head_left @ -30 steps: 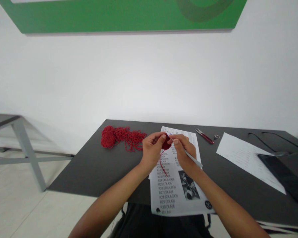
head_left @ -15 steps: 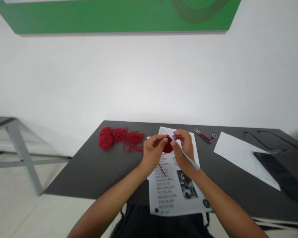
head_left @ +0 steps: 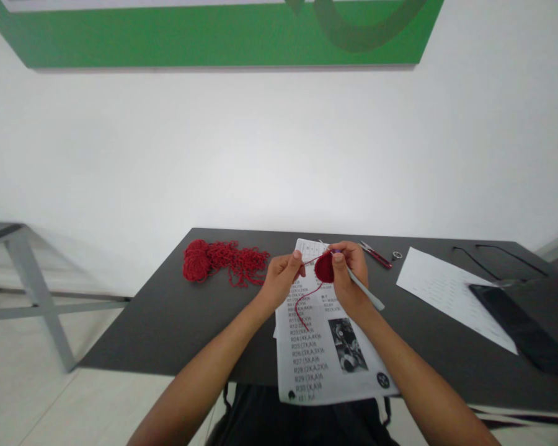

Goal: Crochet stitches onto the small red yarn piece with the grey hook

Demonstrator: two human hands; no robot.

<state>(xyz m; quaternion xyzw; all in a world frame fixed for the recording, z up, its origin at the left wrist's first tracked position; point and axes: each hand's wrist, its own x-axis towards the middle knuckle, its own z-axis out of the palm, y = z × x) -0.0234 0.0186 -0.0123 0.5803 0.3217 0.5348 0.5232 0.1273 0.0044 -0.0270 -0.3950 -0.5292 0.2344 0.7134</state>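
Left hand (head_left: 281, 277) has been drawn off the piece (head_left: 324, 268), yarn (head_left: 311, 262) pinched taut, so piece and hook (head_left: 368, 291) are gripped by right hand (head_left: 352, 282) alone.

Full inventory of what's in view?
Desk: one, dark grey, centre
Printed sheet: one, white, desk centre
Crocheted piece: one, red, right grip
Hook: one, grey, right grip
Unclear item: one, purple, right grip
Yarn strand: one, red, left grip
Yarn tail: one, red, over printed sheet
Yarn bundle: one, red, desk left
Snips: one, red-silver, desk right
Ring: one, silver, beside snips
Phone: one, black, desk right
Second sheet: one, white, desk right
Eyeglasses: one, dark, beyond phone
Side table: one, grey, left
Wall: one, white, behind desk
Signboard: one, green-white, on wall
Floor: one, pale, below
Lap: one, black, bottom centre
Forearms: two, bare, bottom
Left grip: one, bare, centre
Right grip: one, bare, centre-right
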